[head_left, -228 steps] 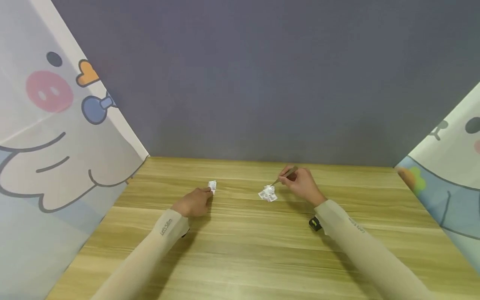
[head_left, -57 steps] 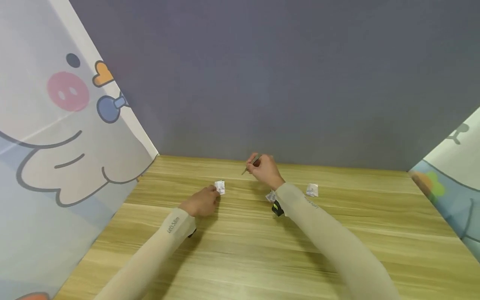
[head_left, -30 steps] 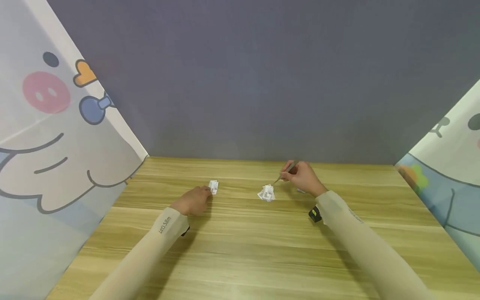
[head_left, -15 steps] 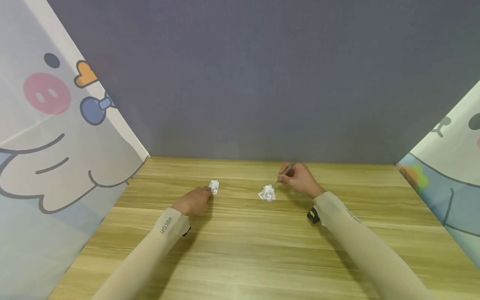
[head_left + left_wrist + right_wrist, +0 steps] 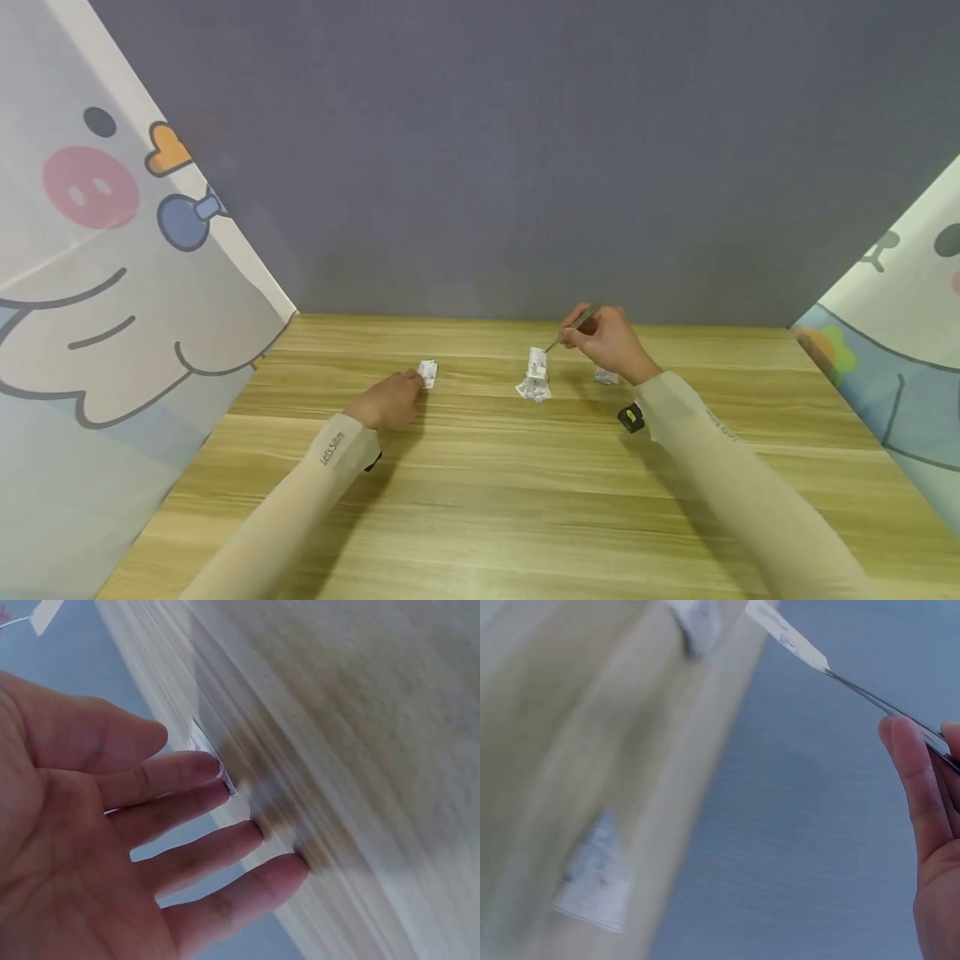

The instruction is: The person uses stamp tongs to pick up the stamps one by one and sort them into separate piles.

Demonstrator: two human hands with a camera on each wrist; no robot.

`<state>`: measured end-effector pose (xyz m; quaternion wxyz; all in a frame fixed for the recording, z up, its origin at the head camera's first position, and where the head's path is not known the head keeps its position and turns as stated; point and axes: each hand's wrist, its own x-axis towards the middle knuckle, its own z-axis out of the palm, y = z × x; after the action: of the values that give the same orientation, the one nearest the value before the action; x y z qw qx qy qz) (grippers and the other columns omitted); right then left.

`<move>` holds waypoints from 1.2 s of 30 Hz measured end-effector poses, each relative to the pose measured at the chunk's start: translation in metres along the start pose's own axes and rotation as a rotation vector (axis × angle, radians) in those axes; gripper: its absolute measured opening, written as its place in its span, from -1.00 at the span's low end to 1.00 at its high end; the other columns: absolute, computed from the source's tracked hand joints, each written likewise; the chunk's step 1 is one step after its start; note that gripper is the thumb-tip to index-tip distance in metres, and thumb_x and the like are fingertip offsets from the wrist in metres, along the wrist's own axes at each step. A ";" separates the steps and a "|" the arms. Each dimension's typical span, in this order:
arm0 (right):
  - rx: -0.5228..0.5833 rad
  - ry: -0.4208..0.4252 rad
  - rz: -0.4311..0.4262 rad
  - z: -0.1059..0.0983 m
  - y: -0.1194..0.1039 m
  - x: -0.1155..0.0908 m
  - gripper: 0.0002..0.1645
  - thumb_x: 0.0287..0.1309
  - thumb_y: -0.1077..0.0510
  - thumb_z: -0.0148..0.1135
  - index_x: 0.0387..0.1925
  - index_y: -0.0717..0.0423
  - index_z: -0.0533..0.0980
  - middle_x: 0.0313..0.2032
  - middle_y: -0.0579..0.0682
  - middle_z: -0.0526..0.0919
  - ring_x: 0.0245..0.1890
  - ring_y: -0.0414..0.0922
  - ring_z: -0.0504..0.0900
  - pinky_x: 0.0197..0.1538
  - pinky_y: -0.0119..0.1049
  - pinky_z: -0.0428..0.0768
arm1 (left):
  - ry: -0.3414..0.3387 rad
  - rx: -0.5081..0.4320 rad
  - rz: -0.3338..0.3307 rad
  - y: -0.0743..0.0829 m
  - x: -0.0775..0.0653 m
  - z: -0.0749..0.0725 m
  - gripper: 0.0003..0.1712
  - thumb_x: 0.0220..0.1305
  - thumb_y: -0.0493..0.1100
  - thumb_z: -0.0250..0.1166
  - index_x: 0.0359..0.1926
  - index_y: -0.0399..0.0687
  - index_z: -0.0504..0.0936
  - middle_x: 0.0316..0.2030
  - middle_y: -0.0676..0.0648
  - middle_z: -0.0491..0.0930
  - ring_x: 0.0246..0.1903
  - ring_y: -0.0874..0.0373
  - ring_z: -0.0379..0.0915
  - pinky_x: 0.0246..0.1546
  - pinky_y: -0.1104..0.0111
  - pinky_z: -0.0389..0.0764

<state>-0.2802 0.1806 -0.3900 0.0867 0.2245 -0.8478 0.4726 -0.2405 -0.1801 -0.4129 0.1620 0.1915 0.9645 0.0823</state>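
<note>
Lift step rn imo: R hand (image 5: 609, 343) fingers pinch tweezers (image 5: 587, 317), packet (image 5: 537, 363) up in their tips nr mid pile (image 5: 533, 390). L hand (image 5: 386, 402) fingers uncurled, touching L stack (image 5: 428, 372). Next prob needs steady carry.

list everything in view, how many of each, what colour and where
Tweezers: one, metallic grey, in the right hand
Raised packet: one, white, at the tweezers' tips
Packet pile: count unclear, whitish, mid-scene
Left packets: count unclear, white, left of the pile
Right packet: at least one, whitish, partly behind the right hand
Table: one, yellowish wood, under the packets
Back panel: one, grey, behind the table
Cartoon panels: two, mostly white and pale blue, either side
Wrist devices: two, black, one per cuff
Sleeves: two, beige, on both arms
Hands: two, left at the left packets, right holding the tweezers
</note>
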 end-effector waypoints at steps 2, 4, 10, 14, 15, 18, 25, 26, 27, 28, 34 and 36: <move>-0.030 0.017 -0.036 -0.002 -0.006 0.002 -0.93 0.18 0.20 0.27 -0.41 0.10 0.60 -0.48 -0.05 0.67 -0.50 -0.15 0.65 -0.45 -0.24 0.64 | 0.010 -0.012 0.008 -0.001 0.000 0.001 -0.46 0.28 -0.34 0.03 0.27 -0.42 0.29 0.26 -0.29 0.26 0.20 -0.22 0.21 0.21 0.03 0.31; -0.045 0.037 -0.069 -0.002 -0.013 0.003 -0.94 0.17 0.21 0.28 -0.41 0.11 0.61 -0.48 -0.07 0.67 -0.51 -0.20 0.64 -0.47 -0.27 0.64 | 0.029 -0.026 0.016 -0.002 0.000 0.002 -0.47 0.28 -0.34 0.01 0.27 -0.43 0.29 0.26 -0.31 0.25 0.22 -0.22 0.20 0.21 0.02 0.30; 0.027 0.107 -0.166 0.008 -0.028 0.009 -0.95 0.13 0.26 0.31 -0.41 0.18 0.60 -0.43 -0.05 0.66 -0.50 -0.11 0.67 -0.42 -0.32 0.65 | 0.080 -0.063 0.043 -0.006 -0.004 0.004 -0.53 0.32 -0.35 -0.02 0.23 -0.41 0.35 0.25 -0.29 0.26 0.23 -0.22 0.19 0.21 0.00 0.30; 0.072 0.143 -0.213 0.019 -0.036 0.013 -0.96 0.11 0.31 0.32 -0.41 0.23 0.59 -0.44 0.00 0.65 -0.50 -0.01 0.67 -0.42 -0.36 0.65 | 0.109 -0.040 0.056 -0.008 -0.005 0.010 -0.57 0.38 -0.29 -0.05 0.22 -0.33 0.40 0.25 -0.26 0.28 0.24 -0.22 0.18 0.23 -0.01 0.26; 0.078 0.147 -0.220 0.021 -0.043 0.013 -0.95 0.11 0.31 0.31 -0.41 0.26 0.59 -0.44 0.03 0.65 -0.50 0.02 0.67 -0.41 -0.36 0.65 | 0.117 -0.032 0.058 -0.009 -0.006 0.011 -0.57 0.39 -0.28 -0.05 0.22 -0.31 0.41 0.25 -0.25 0.28 0.24 -0.22 0.17 0.24 -0.01 0.25; 0.098 0.155 -0.222 0.029 -0.059 0.014 -0.95 0.10 0.37 0.28 -0.40 0.36 0.57 -0.44 0.14 0.65 -0.49 0.08 0.67 -0.40 -0.34 0.65 | 0.149 -0.017 0.076 -0.008 -0.008 0.012 -0.59 0.40 -0.26 -0.04 0.20 -0.30 0.43 0.24 -0.25 0.29 0.23 -0.23 0.18 0.25 -0.02 0.22; 0.146 0.124 -0.162 0.058 -0.058 0.026 -0.94 0.12 0.36 0.27 -0.37 0.35 0.57 -0.43 0.16 0.67 -0.49 0.08 0.66 -0.43 -0.30 0.65 | 0.213 -0.009 0.137 -0.005 -0.011 0.009 -0.62 0.38 -0.30 -0.01 0.16 -0.33 0.46 0.19 -0.24 0.34 0.20 -0.17 0.24 0.30 0.02 0.14; 0.154 0.118 -0.149 0.064 -0.053 0.029 -0.94 0.13 0.35 0.26 -0.37 0.33 0.58 -0.43 0.13 0.67 -0.49 0.05 0.66 -0.44 -0.29 0.65 | 0.218 -0.008 0.141 -0.005 -0.011 0.009 -0.62 0.38 -0.30 -0.01 0.16 -0.34 0.45 0.19 -0.25 0.34 0.20 -0.17 0.24 0.30 0.01 0.14; 0.154 0.113 -0.137 0.069 -0.049 0.032 -0.94 0.13 0.33 0.27 -0.37 0.31 0.58 -0.43 0.11 0.67 -0.50 0.01 0.66 -0.45 -0.30 0.65 | 0.218 -0.007 0.141 -0.004 -0.011 0.009 -0.61 0.38 -0.30 -0.01 0.17 -0.35 0.44 0.20 -0.26 0.33 0.21 -0.17 0.22 0.31 0.01 0.12; 0.154 0.108 -0.128 0.075 -0.046 0.035 -0.93 0.14 0.30 0.28 -0.37 0.28 0.59 -0.44 0.08 0.68 -0.51 -0.03 0.66 -0.47 -0.30 0.64 | 0.218 -0.006 0.137 -0.004 -0.011 0.009 -0.60 0.39 -0.29 -0.02 0.18 -0.35 0.43 0.21 -0.27 0.32 0.22 -0.17 0.21 0.31 0.01 0.10; 0.163 0.045 -0.054 0.113 -0.043 0.049 -0.92 0.17 0.26 0.25 -0.36 0.24 0.59 -0.48 0.09 0.68 -0.53 -0.12 0.66 -0.50 -0.30 0.64 | 0.236 0.001 0.116 -0.006 -0.011 0.010 -0.57 0.39 -0.31 -0.03 0.21 -0.42 0.36 0.24 -0.33 0.28 0.26 -0.21 0.16 0.31 -0.01 0.09; 0.169 0.022 -0.038 0.125 -0.045 0.053 -0.93 0.18 0.26 0.24 -0.37 0.22 0.58 -0.50 0.10 0.67 -0.51 -0.03 0.67 -0.48 -0.31 0.64 | 0.244 0.010 0.120 -0.007 -0.010 0.010 -0.57 0.38 -0.31 -0.02 0.22 -0.42 0.36 0.24 -0.34 0.28 0.26 -0.20 0.16 0.31 -0.01 0.09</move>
<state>-0.2976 0.0392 -0.4041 0.0855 0.2417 -0.7996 0.5431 -0.2312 -0.1896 -0.4210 0.0376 0.2382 0.9642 0.1098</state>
